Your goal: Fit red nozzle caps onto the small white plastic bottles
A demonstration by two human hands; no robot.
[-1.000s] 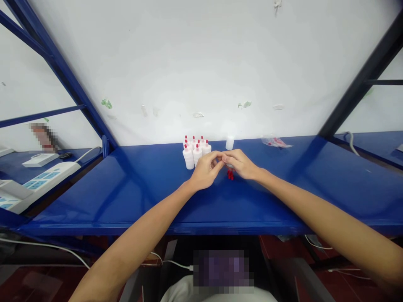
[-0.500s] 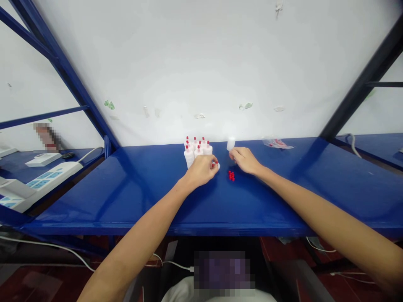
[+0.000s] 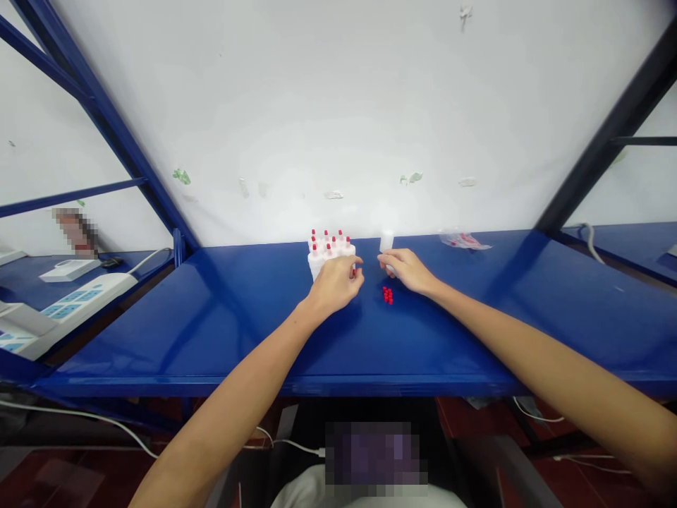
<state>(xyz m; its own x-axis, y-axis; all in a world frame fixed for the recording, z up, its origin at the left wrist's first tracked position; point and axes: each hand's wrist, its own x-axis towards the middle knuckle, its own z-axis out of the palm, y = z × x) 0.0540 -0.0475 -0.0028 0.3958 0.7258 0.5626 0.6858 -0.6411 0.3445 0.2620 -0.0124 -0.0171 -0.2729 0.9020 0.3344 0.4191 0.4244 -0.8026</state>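
the bottle group [image 3: 328, 252], white bottles with red tips, stands upright and close together on the blue table [image 3: 238, 339], near the wall [image 3: 328, 106]. the left hand [image 3: 336, 282] is in front of the bottle group at its right end and hides part of it. its fingers are curled, and a small red tip [image 3: 354, 273] shows between thumb and forefinger; what lies under the tip is hidden, so i cannot tell whether the hand grips it or has let go.

the right hand [image 3: 405, 270] is to the right of the bottle group, fingers bent, with a small pale patch at the fingers; i cannot tell whether it is holding anything. just beyond that hand, right of the bottle group, a lone white bottle [image 3: 386, 240] stands upright with no red tip on it. a little heap of red caps [image 3: 388, 295] lies to the right of the bottle group and nearer the person.

farther right of the bottle group is a clear plastic bag [image 3: 464, 240] with something red inside. well to the left of the bottle group is a white power strip [image 3: 74, 310].
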